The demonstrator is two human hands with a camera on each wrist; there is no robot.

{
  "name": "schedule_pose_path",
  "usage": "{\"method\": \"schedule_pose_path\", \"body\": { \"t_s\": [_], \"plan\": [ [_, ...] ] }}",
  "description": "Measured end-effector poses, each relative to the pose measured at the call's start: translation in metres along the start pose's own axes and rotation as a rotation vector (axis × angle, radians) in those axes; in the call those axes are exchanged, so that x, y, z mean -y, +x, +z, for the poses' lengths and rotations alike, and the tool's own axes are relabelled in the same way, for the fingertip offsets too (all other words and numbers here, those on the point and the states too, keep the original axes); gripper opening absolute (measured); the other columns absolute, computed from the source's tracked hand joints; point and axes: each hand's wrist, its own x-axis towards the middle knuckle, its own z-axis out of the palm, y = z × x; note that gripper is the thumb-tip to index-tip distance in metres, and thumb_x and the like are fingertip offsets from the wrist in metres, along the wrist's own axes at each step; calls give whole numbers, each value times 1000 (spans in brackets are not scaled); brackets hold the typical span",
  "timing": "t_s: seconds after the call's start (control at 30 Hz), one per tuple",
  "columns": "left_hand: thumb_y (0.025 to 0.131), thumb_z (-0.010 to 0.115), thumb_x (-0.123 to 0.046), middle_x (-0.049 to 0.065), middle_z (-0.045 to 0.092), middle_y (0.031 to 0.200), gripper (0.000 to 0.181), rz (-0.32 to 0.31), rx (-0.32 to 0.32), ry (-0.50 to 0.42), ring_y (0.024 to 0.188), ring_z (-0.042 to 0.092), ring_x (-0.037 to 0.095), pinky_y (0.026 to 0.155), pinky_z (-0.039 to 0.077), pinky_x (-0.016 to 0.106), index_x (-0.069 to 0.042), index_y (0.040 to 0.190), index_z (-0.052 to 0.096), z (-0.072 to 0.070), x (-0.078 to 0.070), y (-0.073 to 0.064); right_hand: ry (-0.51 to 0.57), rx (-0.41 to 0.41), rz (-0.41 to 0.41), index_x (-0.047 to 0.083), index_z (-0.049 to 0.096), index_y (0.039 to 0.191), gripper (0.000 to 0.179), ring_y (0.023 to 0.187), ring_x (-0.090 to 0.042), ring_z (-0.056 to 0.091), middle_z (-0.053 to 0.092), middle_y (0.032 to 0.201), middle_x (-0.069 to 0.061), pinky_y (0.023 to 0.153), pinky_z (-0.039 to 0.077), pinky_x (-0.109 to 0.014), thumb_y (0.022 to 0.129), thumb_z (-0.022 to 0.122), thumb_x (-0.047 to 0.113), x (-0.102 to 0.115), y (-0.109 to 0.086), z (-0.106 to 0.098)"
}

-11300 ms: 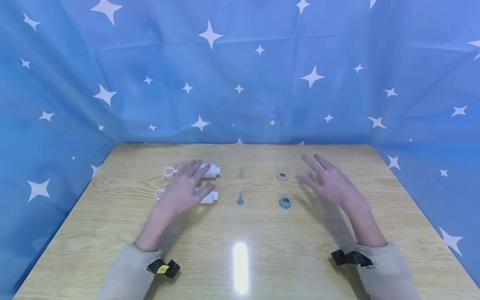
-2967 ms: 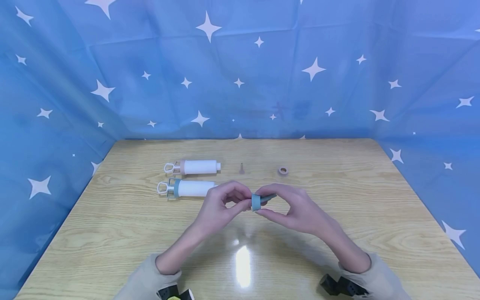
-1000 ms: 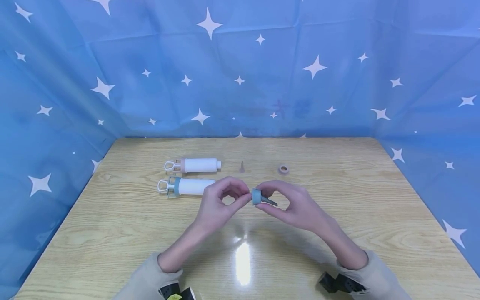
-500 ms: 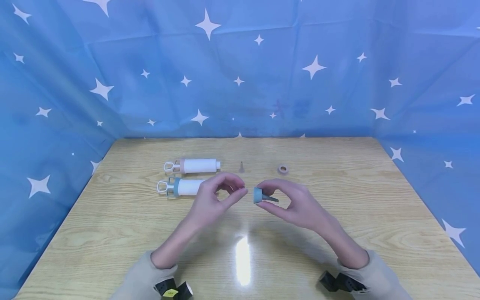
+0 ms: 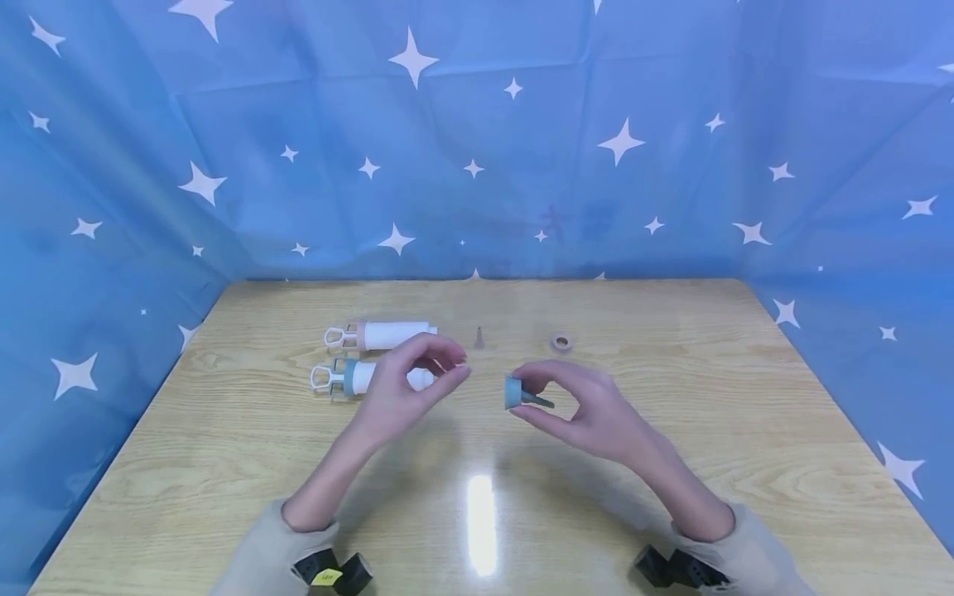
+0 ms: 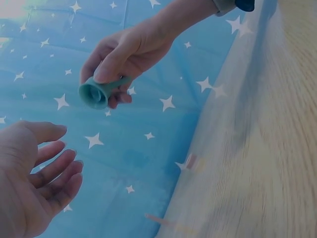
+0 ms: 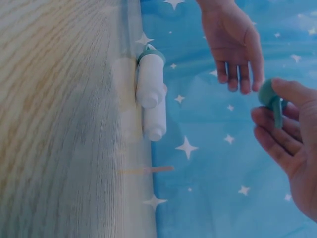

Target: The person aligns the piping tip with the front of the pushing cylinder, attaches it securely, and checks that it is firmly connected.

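Observation:
My right hand [image 5: 596,414] pinches a teal screw ring [image 5: 513,391] between thumb and fingers, held above the table. A slim teal nozzle [image 5: 538,401] sticks out of it toward the palm; the left wrist view shows the ring's hollow round mouth [image 6: 87,95]. Apart from it, my left hand [image 5: 395,385] holds nothing, its fingers loosely bent. Under that hand lies a white syringe with a teal collar [image 5: 349,378], its barrel partly covered in the head view. Both white barrels show in the right wrist view, the teal-collared one [image 7: 150,77] nearer.
Behind lies a second white syringe with a pink collar [image 5: 361,335]. A small pink nozzle [image 5: 479,339] and a pink ring [image 5: 561,343] rest on the wooden table [image 5: 671,348]. A blue star-patterned cloth [image 5: 477,124] hangs around the table's back and sides.
The teal ring and nozzle lay apart on the table earliest, then came together between both hands. My left hand has since let go and moved left over the teal-collared syringe; the right stays put.

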Motion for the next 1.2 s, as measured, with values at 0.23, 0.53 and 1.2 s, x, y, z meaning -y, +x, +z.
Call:
{"method": "schedule_pose_path", "body": {
  "t_s": [0.23,0.53,1.2],
  "plan": [
    [89,77,-4,2,70,95,17,-12,0,36,85,67,17,77,57,30,-5,104,69,-7,6,2,6,-5,-9,10,68,119,29,89,-8,65,71,103,7,81,54,-23,95,73,24,0,-1,0],
    [88,78,-6,11,71,101,19,-99,1,105,91,67,19,83,57,35,-5,106,71,-21,20,2,-1,-29,-41,10,68,119,28,88,-8,65,70,102,7,81,52,-20,96,72,26,0,0,0],
    [89,78,-12,14,66,124,41,-272,202,382,122,58,33,105,44,51,1,124,65,-47,53,-2,-16,-19,4,13,68,118,29,90,-8,65,70,101,9,81,53,-22,90,77,16,-5,-1,-1]
  ]
}}
